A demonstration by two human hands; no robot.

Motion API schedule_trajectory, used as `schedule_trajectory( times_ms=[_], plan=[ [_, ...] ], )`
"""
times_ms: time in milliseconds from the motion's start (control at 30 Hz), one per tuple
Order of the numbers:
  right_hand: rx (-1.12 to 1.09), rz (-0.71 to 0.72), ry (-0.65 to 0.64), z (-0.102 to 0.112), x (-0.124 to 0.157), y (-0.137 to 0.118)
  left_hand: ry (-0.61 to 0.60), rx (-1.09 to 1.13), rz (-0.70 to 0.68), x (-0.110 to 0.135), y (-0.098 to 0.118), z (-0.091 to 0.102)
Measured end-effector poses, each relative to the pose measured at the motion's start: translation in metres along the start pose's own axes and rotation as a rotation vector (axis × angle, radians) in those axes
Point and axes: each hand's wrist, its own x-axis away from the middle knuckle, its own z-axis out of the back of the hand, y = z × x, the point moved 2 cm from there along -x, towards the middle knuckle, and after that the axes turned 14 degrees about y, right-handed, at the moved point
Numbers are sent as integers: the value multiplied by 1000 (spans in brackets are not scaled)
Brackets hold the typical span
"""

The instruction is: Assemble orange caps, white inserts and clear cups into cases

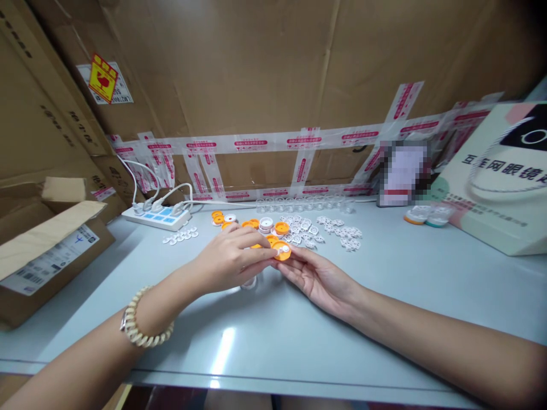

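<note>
Orange plastic marks the middle of the frame: a round orange cap with a small white piece set on its top is held just above the pale table. The cap is pinched from the left by the curled fingers of the left hand, on whose wrist a beaded bracelet is worn. The right hand is turned palm up and kept largely open, its fingertips laid under and against the cap (whether its thumb presses on the cap cannot be told). Beneath the left hand, a small white round part lies on the table.

Just behind the hands, more orange caps are grouped, and right of them flat white pieces are scattered. A row of clear cups is lined up along the back edge. Towards the centre left a white power strip with plugged cables is seen, with a few white hooks near it. An open cardboard box stands at the left edge of the frame, and a printed paper bag at the right edge, two round lids lying just beside it. The background is filled by a cardboard wall crossed by printed tape.
</note>
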Motion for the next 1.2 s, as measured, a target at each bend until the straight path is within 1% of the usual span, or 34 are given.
schedule_trajectory(
  times_ms=[100,200,267,300,333,367,433,467,500,533,567,633,700,767,867,900,967,1000,1067,1200],
  plan=[
    [-2,10,8,0,0,0,-58,10,26,0,1,-3],
    [3,22,4,1,-1,0,-97,78,95,-1,0,-1],
    [11,36,-9,2,-2,-1,-86,161,186,-3,-2,4],
    [17,43,-14,2,-3,-1,-90,195,258,-4,-4,8],
    [22,48,-14,2,-4,-2,-123,217,343,-4,-5,11],
    [28,52,-9,2,-4,-2,-199,223,430,-3,-6,13],
    [43,54,16,2,-5,-2,-446,205,561,2,-6,14],
    [50,55,29,2,-6,-2,-572,188,587,6,-4,13],
    [54,57,38,3,-6,-2,-658,171,591,10,-2,11],
    [54,62,43,3,-6,-2,-704,158,581,13,0,9],
    [51,66,41,3,-6,-1,-713,148,564,16,2,6],
    [40,73,33,3,-6,-1,-685,144,536,18,3,3],
    [32,72,36,3,-5,-1,-652,182,542,18,0,0],
    [30,71,40,4,-5,-1,-583,332,602,16,-8,-1],
    [40,69,27,4,-4,-1,-393,690,727,12,-21,-3],
    [47,69,22,4,-4,-1,-317,769,763,11,-25,-4],
    [60,73,21,4,-3,-2,-195,829,827,11,-31,-8],
    [61,77,21,4,-3,-2,-155,834,850,11,-32,-10],
    [57,77,24,3,-2,-1,-124,846,875,12,-30,-13],
    [40,81,32,3,-1,-1,-135,882,872,12,-23,-19]
  ],
)
